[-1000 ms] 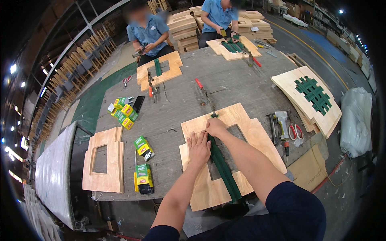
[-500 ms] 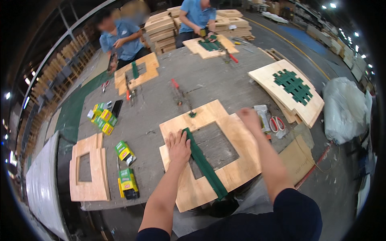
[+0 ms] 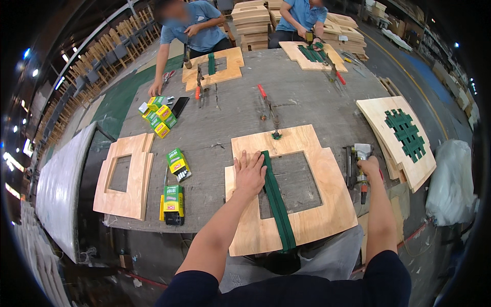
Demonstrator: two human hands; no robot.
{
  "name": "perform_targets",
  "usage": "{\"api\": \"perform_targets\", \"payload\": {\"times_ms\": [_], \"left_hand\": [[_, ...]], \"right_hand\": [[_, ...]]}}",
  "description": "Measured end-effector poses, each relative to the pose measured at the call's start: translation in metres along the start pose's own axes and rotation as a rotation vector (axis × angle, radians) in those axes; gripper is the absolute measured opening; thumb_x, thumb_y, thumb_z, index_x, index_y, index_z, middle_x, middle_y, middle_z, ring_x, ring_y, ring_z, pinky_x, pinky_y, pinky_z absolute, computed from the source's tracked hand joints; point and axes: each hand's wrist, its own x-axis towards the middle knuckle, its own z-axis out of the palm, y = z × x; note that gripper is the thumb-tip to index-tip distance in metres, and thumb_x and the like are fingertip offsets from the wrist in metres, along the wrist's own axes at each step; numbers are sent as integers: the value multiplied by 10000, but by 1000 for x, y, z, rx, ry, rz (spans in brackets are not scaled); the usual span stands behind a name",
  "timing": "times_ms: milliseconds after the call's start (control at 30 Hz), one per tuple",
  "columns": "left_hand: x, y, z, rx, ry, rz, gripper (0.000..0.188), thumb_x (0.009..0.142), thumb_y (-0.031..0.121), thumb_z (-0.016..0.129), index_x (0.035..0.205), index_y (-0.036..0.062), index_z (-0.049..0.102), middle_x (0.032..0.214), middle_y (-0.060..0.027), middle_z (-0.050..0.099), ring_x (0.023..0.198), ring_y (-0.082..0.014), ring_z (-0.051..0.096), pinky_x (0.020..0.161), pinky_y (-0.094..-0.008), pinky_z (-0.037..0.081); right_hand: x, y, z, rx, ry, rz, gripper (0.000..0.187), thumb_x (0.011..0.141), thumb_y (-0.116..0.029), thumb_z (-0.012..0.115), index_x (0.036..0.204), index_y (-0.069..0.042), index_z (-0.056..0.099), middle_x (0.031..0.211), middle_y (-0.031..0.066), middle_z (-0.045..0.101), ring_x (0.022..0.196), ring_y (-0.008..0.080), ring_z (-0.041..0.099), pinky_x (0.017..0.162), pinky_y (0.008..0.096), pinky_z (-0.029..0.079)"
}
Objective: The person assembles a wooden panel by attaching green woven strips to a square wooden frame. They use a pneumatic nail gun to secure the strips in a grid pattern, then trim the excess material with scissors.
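A plywood panel (image 3: 327, 169) with a square cut-out lies on the table before me. A green webbing strap (image 3: 279, 215) runs across its opening and hangs over the near edge. My left hand (image 3: 250, 174) lies flat, fingers spread, on the panel's left side, with its fingertips at the strap's far end. At the right, my right hand (image 3: 369, 168) is closed round the grip of a silver staple gun (image 3: 362, 151), which rests on the table beside the panel. A red-handled clamp (image 3: 269, 107) sits at the panel's far edge, with a scrap of green under its tip.
Green-and-yellow boxes (image 3: 159, 115) and a phone (image 3: 180, 107) lie left of centre. More cut-out panels (image 3: 123, 174) lie at the left. Panels with woven green webbing (image 3: 404, 133) are stacked at the right. Across the table, two people in blue shirts work; one person's hand (image 3: 156, 88) reaches near the boxes.
My right hand has moved right and down from above the panel onto the staple gun. My left hand stays on the panel. One co-worker's arm now reaches toward the boxes. The view has shifted.
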Motion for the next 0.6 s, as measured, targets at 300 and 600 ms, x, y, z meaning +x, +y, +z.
{"api": "perform_targets", "payload": {"times_ms": [300, 600], "left_hand": [[-9, -18, -8, 7, 18, -51, 544, 1048, 419, 482, 1544, 195, 466, 1648, 19, 369, 1557, -415, 181, 1247, -645, 104], [-9, -18, -13, -18, -29, -88, 570, 1016, 395, 533, 1548, 207, 451, 1655, 31, 356, 1561, -419, 174, 1251, -638, 104]], "right_hand": [[-101, -58, -90, 707, -285, -232, 265, 866, -117, 780, 1066, -22, 634, 771, 39, 627, 534, 149, 580, 464, 325, 476], [-212, -148, -28, 986, -807, -171, 298, 994, -334, 704, 1074, -53, 646, 699, 48, 631, 516, 172, 613, 457, 325, 508]]}}
